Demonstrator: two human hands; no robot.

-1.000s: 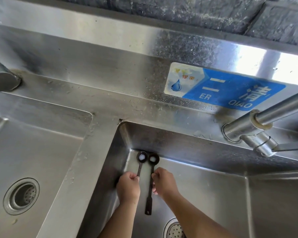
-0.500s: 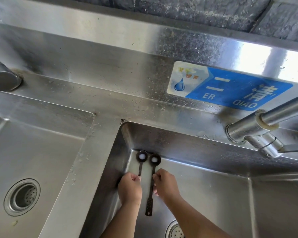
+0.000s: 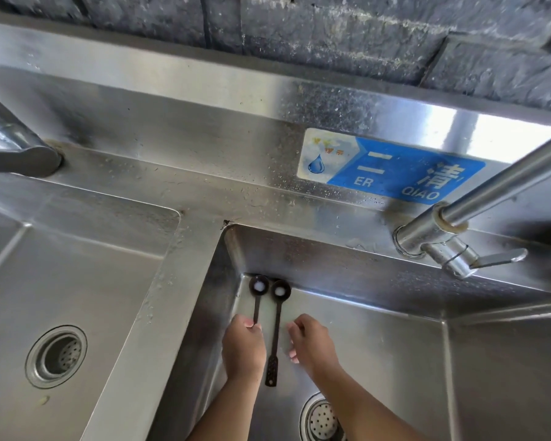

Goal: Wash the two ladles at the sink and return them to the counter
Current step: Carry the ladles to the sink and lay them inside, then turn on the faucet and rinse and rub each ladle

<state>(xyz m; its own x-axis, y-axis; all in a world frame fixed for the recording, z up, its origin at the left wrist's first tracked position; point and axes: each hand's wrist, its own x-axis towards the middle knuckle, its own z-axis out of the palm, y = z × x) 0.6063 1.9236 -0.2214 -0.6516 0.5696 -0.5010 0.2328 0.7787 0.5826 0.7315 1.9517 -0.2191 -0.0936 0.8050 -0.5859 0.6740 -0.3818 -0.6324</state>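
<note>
Lying around both hands, the right-hand sink basin point(image 3: 379, 329) holds the two ladles. No water runs from the faucet point(image 3: 439, 237) beyond the right hand, so washing looks barely begun. Left hand point(image 3: 244, 348) closes on the left ladle point(image 3: 257, 300); right hand point(image 3: 312, 342), loosely curled and empty, sits just beside the right ladle point(image 3: 276, 326).

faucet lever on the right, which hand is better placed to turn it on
Right. The right hand is open and holds nothing, on the same side as the faucet lever. The left hand is closed on the left ladle.
</note>
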